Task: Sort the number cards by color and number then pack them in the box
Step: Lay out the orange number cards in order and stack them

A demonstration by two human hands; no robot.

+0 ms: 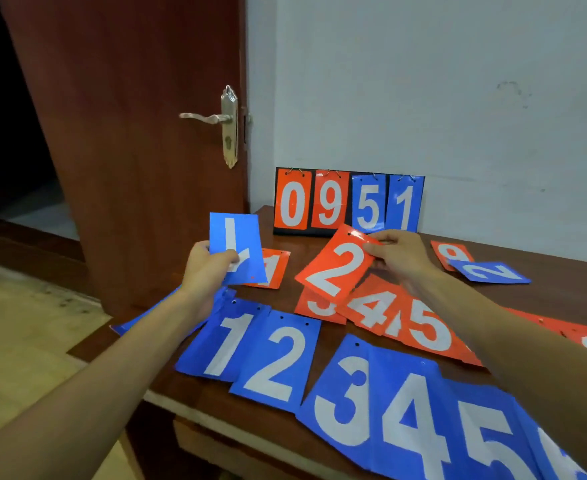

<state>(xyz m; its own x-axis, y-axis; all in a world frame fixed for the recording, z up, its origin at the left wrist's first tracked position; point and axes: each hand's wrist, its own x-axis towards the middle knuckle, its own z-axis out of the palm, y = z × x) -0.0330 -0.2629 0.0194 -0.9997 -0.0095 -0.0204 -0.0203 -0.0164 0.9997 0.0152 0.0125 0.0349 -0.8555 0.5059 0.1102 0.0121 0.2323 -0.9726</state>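
Blue row (354, 393) | left grip (205, 268) pinches blue 1 (235, 237) (inverted) | right grip (401, 252) pinches red 2 (333, 268) by corner

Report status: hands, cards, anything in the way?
Left hand holds a blue card, upside down; right hand pinches the red 2 card above the red row. Blue row laid out, 1 to 5. No box in view.

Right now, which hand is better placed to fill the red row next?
Probably the right hand: it pinches the red 2 just above the red 3. The left hand holds a blue card, farther off.
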